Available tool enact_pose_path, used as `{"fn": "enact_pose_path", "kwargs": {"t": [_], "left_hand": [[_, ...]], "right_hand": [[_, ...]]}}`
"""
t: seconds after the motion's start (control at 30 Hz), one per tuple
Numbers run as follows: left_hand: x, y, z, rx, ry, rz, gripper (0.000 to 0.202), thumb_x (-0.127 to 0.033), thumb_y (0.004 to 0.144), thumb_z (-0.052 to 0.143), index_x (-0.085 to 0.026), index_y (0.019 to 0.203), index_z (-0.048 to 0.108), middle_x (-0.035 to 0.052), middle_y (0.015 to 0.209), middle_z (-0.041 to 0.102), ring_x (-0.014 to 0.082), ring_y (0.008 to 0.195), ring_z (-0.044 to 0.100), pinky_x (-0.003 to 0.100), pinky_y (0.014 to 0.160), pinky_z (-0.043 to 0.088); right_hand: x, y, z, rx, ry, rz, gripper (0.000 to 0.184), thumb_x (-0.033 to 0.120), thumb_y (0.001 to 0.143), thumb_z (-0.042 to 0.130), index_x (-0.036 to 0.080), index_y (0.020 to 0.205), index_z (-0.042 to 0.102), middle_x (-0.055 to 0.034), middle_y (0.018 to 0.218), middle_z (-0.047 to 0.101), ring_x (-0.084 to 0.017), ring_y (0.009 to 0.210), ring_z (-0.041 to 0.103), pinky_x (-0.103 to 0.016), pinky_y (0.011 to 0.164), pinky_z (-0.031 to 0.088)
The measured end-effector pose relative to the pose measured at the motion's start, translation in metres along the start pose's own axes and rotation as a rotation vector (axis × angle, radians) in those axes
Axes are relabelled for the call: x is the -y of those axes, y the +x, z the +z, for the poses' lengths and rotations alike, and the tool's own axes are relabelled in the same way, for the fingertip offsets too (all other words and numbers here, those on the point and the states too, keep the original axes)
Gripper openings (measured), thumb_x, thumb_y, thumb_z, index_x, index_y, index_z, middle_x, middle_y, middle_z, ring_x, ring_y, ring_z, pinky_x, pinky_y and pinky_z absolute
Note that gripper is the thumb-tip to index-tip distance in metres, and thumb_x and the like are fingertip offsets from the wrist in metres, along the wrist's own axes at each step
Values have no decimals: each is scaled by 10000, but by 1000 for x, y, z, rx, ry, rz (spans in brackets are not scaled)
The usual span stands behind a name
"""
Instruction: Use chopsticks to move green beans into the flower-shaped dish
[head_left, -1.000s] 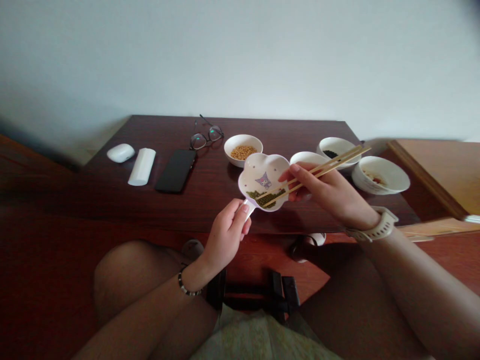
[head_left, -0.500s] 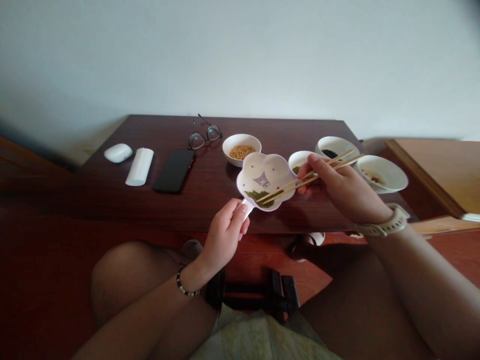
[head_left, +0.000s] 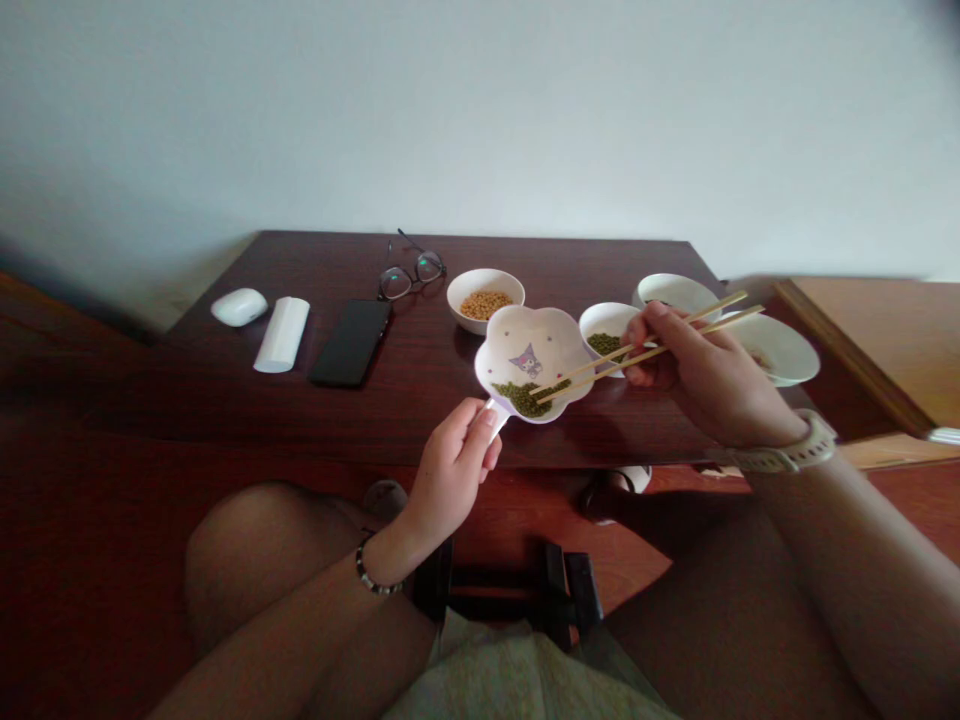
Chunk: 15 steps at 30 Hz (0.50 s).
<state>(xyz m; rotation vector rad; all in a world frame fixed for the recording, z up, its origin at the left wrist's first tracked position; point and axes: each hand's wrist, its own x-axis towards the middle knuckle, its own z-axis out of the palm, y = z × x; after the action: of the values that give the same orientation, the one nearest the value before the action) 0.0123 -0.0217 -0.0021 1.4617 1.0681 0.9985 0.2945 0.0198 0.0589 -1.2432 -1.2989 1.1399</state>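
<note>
My left hand [head_left: 454, 465] grips the short handle of a flower-shaped bowl [head_left: 529, 335], white with a purple rim and a cartoon figure inside. The bowl tilts toward me, and small green beans [head_left: 517, 397] lie along its lower side. In my right hand [head_left: 697, 365] is a pair of chopsticks [head_left: 600, 372], their tips among those beans. Just behind my right fingers stands a small white bowl [head_left: 600, 318] of green beans. Another white bowl [head_left: 486, 283], holding yellowish beans, sits behind the flower-shaped one.
Two white bowls, one at the back [head_left: 675, 288] and one at the right [head_left: 795, 350], are partly hidden by my right hand. Glasses [head_left: 411, 275], a black phone [head_left: 350, 342], a white cylinder-like case [head_left: 282, 335] and a rounded white object [head_left: 238, 307] lie on the dark table [head_left: 225, 410].
My right hand and the chopsticks have shifted right, drawing the tips slightly right through the beans. More of the small green-bean bowl shows. My left hand and the flower-shaped bowl stay nearly still.
</note>
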Motion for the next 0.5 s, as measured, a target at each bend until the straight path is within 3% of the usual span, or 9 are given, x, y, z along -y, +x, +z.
{"fn": "enact_pose_path", "kwargs": {"t": [0.17, 0.5], "left_hand": [[-1, 0, 1, 1, -17, -4, 355, -402, 1123, 478, -207, 826, 482, -69, 620, 474, 78, 509, 414, 236, 502, 322], [-1, 1, 2, 5, -18, 1, 362, -400, 1128, 474, -209, 820, 476, -68, 624, 474, 80, 514, 423, 247, 513, 339]], "right_hand": [[0, 0, -7, 6, 30, 51, 359, 491, 1068, 576, 209, 862, 660, -6, 711, 604, -106, 583, 559, -227, 543, 456], [-5, -3, 7, 3, 15, 6, 395, 494, 1077, 555, 207, 814, 622, -13, 642, 612, -116, 581, 567, -225, 546, 446]]}}
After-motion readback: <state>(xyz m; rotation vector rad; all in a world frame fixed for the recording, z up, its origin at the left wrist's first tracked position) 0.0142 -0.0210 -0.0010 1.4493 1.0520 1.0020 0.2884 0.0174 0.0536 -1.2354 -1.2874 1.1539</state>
